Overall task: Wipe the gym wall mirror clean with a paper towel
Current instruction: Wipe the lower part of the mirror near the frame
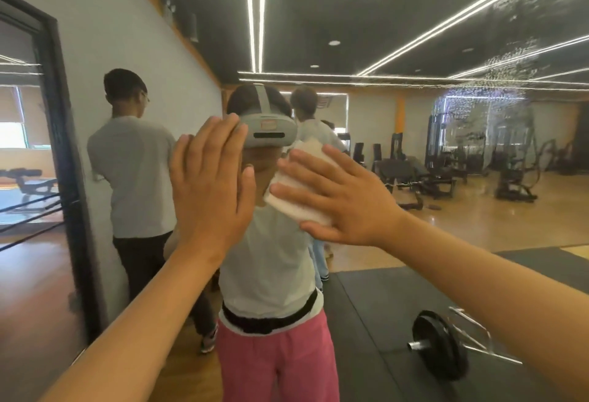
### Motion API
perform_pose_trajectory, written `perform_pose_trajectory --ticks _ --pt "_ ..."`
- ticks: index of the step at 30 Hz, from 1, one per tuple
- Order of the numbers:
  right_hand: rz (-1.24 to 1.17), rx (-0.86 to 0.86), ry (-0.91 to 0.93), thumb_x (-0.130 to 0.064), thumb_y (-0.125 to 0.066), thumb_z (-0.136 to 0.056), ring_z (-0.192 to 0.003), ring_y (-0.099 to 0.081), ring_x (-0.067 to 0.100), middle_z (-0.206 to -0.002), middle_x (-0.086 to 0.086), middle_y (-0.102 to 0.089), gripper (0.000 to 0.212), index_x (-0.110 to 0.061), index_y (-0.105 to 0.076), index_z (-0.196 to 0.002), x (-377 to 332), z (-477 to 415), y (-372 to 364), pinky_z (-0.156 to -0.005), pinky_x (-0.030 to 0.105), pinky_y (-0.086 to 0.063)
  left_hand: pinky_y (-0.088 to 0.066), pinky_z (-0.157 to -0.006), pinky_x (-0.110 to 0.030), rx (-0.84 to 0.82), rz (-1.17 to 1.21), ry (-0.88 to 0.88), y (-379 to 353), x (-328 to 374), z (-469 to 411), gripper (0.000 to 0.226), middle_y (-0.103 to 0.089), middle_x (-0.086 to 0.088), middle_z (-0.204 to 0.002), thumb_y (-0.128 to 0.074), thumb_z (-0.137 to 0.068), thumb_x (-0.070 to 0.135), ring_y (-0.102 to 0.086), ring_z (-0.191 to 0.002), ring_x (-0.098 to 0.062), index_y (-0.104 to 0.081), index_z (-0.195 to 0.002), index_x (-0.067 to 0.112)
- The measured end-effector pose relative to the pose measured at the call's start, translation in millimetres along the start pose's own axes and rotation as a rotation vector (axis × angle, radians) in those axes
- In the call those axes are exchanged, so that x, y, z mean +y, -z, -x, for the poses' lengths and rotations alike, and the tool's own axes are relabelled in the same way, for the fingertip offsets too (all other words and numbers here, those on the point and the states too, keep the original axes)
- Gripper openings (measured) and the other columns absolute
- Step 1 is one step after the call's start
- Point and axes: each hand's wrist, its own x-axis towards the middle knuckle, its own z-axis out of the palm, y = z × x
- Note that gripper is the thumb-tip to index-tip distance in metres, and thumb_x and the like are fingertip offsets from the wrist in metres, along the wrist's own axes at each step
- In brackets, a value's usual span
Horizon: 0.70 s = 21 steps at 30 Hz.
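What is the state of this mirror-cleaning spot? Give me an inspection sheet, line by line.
Surface: wall mirror, droplets or smears still on its upper right.
Job's things: folded white paper towel pressed flat against the glass.
Clutter: barbell with black plate on a dark floor mat, seen in the reflection.
Grippers: right hand spread flat over the towel; left hand open, palm toward the glass, holding nothing.
Cables: nothing seen.
Surroundings: reflected gym machines, wood floor, ceiling light strips, black-framed doorway at left, people standing behind.
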Motion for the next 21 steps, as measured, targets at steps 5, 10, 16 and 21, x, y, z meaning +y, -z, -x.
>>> perform_pose_trajectory --ticks 5,10,16,21 --pt "0.057 0.024 -0.076 -0.048 -0.035 -0.104 -0.151 -0.021 0.029 -0.162 0.009 -0.027 0.058 -0.023 -0.033 -0.156 60.0 -26.4 13.8 -0.123 0.05 -0.012 -0.005 -0.122 -0.037 0.0 -0.019 0.015 1.1 2.1 0.2 0.051 -0.039 -0.01 -0.156 -0.035 -0.1 0.027 -0.026 -0.147 -0.024 -0.041 -0.148 0.009" --pt "0.084 -0.031 -0.222 -0.052 -0.025 -0.103 -0.154 -0.009 0.028 -0.166 0.007 -0.015 0.063 -0.024 -0.02 -0.159 118.1 -41.9 33.2 -0.124 0.049 -0.004 -0.007 -0.121 -0.037 0.014 -0.016 0.025 -0.2 4.9 -1.5 0.051 -0.043 -0.012 -0.153 -0.035 -0.099 0.028 -0.029 -0.145 -0.026 -0.044 -0.146 0.008" --pt "0.058 0.084 -0.348 -0.05 -0.028 -0.103 -0.153 -0.014 0.032 -0.165 0.01 -0.021 0.061 -0.023 -0.029 -0.157 95.0 -46.5 23.6 -0.123 0.051 -0.004 -0.004 -0.121 -0.033 0.02 -0.035 0.017 -0.9 5.2 -1.8 0.052 -0.044 -0.013 -0.152 -0.036 -0.099 0.028 -0.028 -0.144 -0.025 -0.044 -0.146 0.008" --pt "0.069 0.096 -0.411 -0.052 -0.027 -0.103 -0.153 -0.013 0.032 -0.165 0.01 -0.02 0.062 -0.023 -0.027 -0.158 74.1 -37.0 16.1 -0.122 0.057 -0.008 -0.003 -0.121 -0.031 0.013 -0.042 0.023 -0.7 6.5 -2.2 0.052 -0.043 -0.013 -0.152 -0.036 -0.098 0.028 -0.028 -0.144 -0.025 -0.044 -0.145 0.008"
